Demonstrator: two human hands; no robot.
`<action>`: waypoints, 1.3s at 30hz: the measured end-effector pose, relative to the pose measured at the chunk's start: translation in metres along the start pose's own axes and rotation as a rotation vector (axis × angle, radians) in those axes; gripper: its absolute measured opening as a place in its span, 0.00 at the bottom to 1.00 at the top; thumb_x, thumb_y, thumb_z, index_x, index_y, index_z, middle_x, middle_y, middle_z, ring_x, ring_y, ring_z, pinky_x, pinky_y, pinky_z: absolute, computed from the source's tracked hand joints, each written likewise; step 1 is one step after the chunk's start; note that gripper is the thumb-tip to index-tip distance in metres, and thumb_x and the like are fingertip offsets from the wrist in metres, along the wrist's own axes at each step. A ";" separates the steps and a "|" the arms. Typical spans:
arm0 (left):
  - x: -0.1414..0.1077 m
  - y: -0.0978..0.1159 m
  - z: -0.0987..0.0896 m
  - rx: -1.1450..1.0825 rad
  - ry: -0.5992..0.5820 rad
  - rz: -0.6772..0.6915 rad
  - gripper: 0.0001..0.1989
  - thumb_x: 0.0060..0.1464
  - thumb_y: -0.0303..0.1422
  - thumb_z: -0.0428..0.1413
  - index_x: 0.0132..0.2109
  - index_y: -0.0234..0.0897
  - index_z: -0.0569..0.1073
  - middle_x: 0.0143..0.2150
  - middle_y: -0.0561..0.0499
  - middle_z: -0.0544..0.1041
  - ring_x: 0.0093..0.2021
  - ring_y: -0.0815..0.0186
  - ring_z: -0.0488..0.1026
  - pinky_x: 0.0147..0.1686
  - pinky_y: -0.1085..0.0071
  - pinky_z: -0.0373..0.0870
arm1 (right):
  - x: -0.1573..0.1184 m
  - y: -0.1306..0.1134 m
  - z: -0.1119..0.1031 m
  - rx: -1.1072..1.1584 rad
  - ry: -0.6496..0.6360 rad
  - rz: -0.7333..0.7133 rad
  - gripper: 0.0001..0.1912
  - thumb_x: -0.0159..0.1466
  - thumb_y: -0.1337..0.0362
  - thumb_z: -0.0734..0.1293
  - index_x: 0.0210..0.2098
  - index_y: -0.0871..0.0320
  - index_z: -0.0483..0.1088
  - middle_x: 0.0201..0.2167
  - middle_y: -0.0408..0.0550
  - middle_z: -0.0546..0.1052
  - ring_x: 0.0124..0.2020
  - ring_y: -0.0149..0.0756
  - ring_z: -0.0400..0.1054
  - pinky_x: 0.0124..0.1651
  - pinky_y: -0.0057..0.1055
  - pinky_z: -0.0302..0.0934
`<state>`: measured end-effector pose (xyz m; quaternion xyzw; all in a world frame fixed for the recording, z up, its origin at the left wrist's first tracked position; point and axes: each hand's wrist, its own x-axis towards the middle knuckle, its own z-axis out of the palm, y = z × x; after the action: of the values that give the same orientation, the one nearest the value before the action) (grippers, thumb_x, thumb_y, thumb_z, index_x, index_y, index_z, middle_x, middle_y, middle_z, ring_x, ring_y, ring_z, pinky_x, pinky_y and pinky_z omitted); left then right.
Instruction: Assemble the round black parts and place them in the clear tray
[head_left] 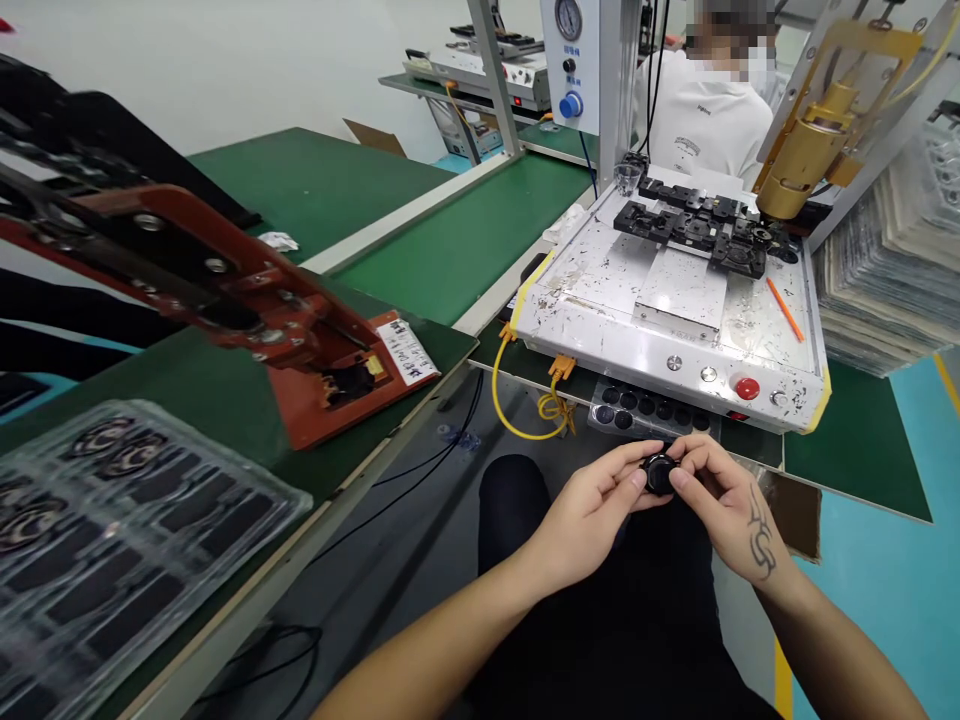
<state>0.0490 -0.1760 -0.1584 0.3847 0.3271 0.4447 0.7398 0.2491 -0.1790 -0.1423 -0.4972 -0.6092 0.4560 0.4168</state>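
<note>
Between my two hands, above my lap, is a small round black part (660,474). My left hand (600,505) grips its left edge between thumb and fingers. On the other side, the thumb and fingers of my right hand (716,500) pinch the right edge. Just beyond my hands, a clear tray with round black discs (643,408) lies under the front of the white machine (615,325). Black fixtures (694,228) sit on top of that machine, below a gold cylinder (806,160).
A red press (300,425) stands on the green table at left, beside a plastic tray of parts (142,530). A yellow cable (499,400) loops below the machine's front. Stacked trays (885,270) rise at right. A person in a white shirt (697,120) is behind the machine.
</note>
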 end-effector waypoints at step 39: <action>-0.002 -0.010 0.000 0.464 0.012 0.179 0.22 0.71 0.33 0.56 0.68 0.35 0.72 0.56 0.40 0.85 0.55 0.55 0.85 0.58 0.61 0.81 | 0.004 0.019 0.001 -0.205 0.028 -0.081 0.09 0.72 0.58 0.71 0.50 0.51 0.72 0.42 0.46 0.73 0.39 0.40 0.69 0.43 0.37 0.67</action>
<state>0.0520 -0.1811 -0.1668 0.5690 0.3893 0.4238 0.5874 0.2518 -0.1731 -0.1608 -0.5185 -0.6663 0.3673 0.3903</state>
